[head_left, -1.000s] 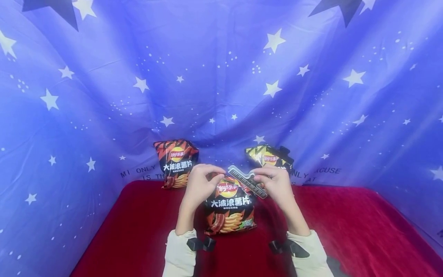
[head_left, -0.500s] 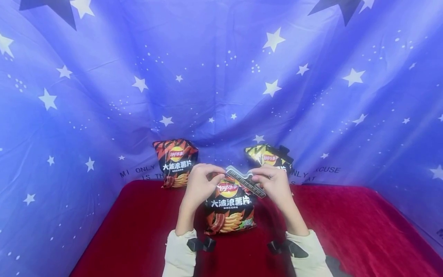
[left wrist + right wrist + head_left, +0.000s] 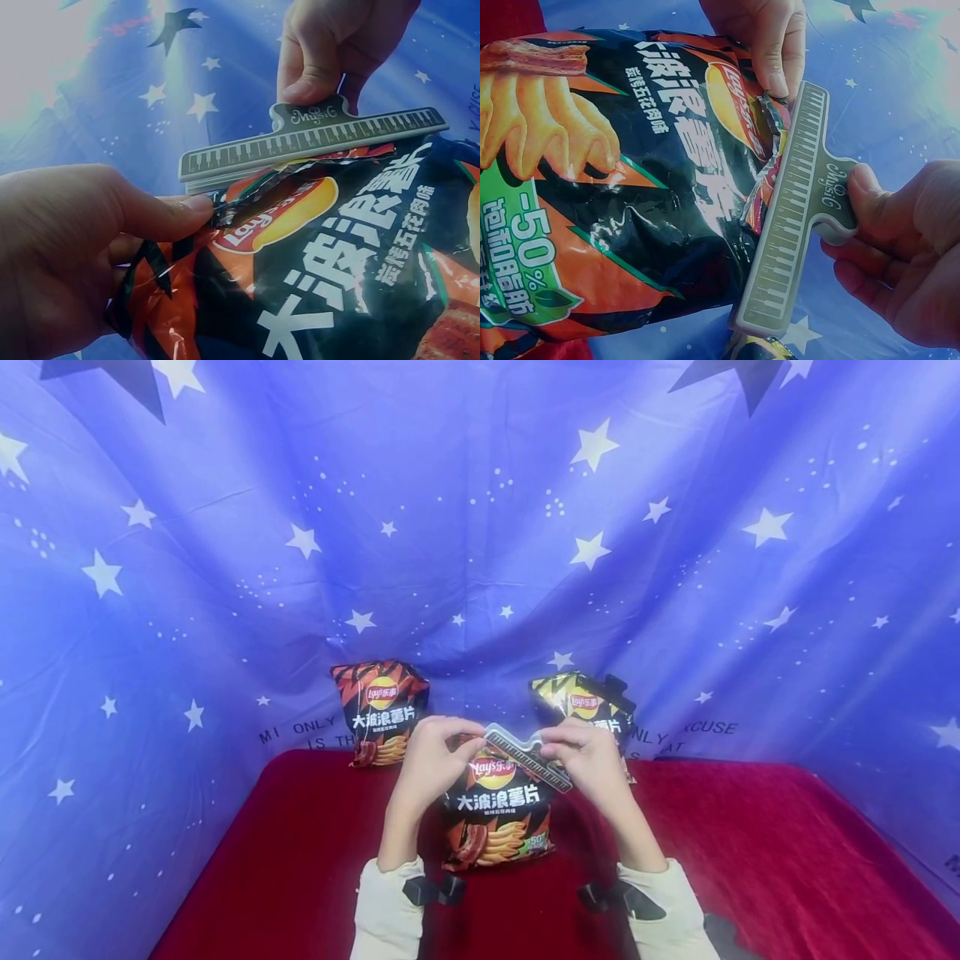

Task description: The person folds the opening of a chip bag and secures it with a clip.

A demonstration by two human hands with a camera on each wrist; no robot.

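Note:
A black-and-red Lay's chip bag [image 3: 498,802] stands in the middle, its top folded over. My left hand [image 3: 97,232] pinches the bag's top corner between thumb and fingers. My right hand [image 3: 907,240] squeezes the handle of a bag clip [image 3: 787,210], thumb on the side lettered "Music". The clip has a long bar printed with piano keys and lies slanted along the bag's folded top edge. Its end comes right by my left thumb in the left wrist view. In the head view the clip overlaps the upper right of the bag. My right fingers behind the handle are partly hidden.
Another red-and-black chip bag [image 3: 381,714] leans at the back left. At the back right is a yellow-and-black bag [image 3: 573,697] with a black clip [image 3: 618,693] on its top, partly behind my right hand. A red cloth [image 3: 750,852] covers the table before a blue star-printed curtain [image 3: 465,527].
My right hand and the clip have shifted slightly left, towards my left hand and over the bag's top. My left hand and the bag stay nearly in place.

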